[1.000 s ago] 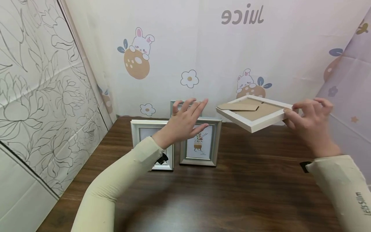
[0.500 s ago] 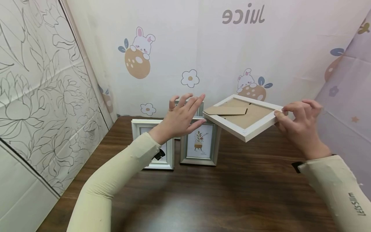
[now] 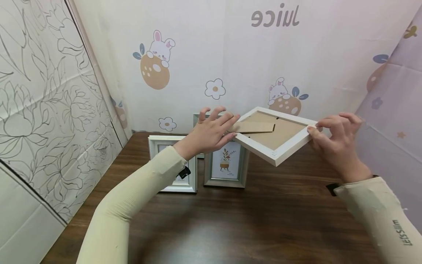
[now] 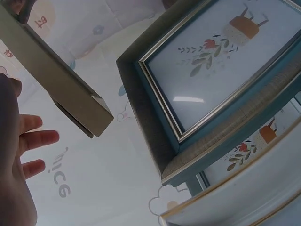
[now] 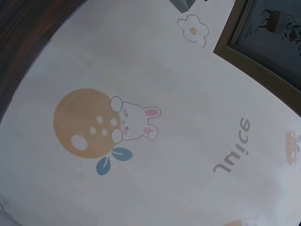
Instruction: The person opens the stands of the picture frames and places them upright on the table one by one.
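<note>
My right hand (image 3: 337,143) pinches the right corner of a white picture frame (image 3: 285,134) in the head view. The frame is in the air, its brown backing and stand leg (image 3: 254,127) facing up. My left hand (image 3: 211,132) is at the frame's left corner, fingers extended. In the left wrist view a gap shows between the left hand's fingers (image 4: 40,137) and the held frame (image 4: 70,84). Below the hands stand a silver-grey frame (image 3: 225,161) with a plant print and a white frame (image 3: 156,146), partly hidden by the left forearm.
Behind these two stands another frame (image 3: 196,119), mostly covered by the left hand. A patterned curtain (image 3: 214,44) hangs at the back of the dark wooden table (image 3: 263,223). A flower-patterned panel (image 3: 49,110) borders the left side.
The right hand has brought the white picture frame leftward and slightly down, up to the left hand. The left hand has stayed nearly in place.
</note>
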Demonstrator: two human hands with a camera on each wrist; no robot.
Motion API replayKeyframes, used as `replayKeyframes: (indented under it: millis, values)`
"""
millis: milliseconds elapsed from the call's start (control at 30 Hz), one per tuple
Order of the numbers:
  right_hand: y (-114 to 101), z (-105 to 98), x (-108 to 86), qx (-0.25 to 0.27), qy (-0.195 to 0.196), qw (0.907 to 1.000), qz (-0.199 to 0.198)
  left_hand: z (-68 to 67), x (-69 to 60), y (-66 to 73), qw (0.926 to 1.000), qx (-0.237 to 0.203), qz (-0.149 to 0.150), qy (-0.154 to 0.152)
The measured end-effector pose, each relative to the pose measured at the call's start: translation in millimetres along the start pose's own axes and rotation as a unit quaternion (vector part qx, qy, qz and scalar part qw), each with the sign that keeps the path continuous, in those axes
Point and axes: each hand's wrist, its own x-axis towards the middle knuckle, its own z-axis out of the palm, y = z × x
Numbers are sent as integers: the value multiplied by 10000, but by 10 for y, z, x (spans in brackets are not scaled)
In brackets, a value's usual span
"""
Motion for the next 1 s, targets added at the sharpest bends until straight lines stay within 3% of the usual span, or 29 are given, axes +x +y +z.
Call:
replayKeyframes:
  millis: [233,333,500,800,1000]
  values:
    - [-84,52,1,152,138,9998,-45,-40,83,-46,9943,-334,-35,-1012]
    - [-115,67,11,207,183,9996,-60,-48,103,-75,9918,-476,-5,-1185]
    - [-145,81,25,252,232,9994,-87,-44,100,-107,9923,-569,199,-1081]
    - [-156,77,23,271,201,9994,-105,-43,91,-101,9942,-321,408,-941]
    - [-160,90,36,271,303,9991,-96,-74,69,-90,9968,-83,540,-588]
